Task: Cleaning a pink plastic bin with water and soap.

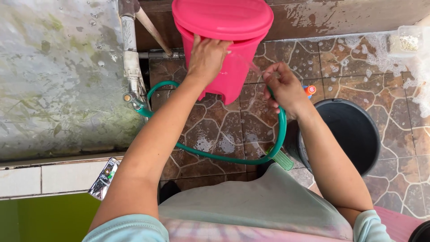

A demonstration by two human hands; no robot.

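left hand (207,57) grips pink bucket (222,40) rim; right hand (283,87) holds green hose (215,156).

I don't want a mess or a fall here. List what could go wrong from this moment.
1. The left hand alone steadies the tilted pink bucket; wet plastic could slip from its fingers and drop.
2. The right hand aims the green hose at close range, so spray may bounce onto clothes.
3. The stone floor is wet and foamy, and the hose loops near the black bucket: likely slip or trip hazards.
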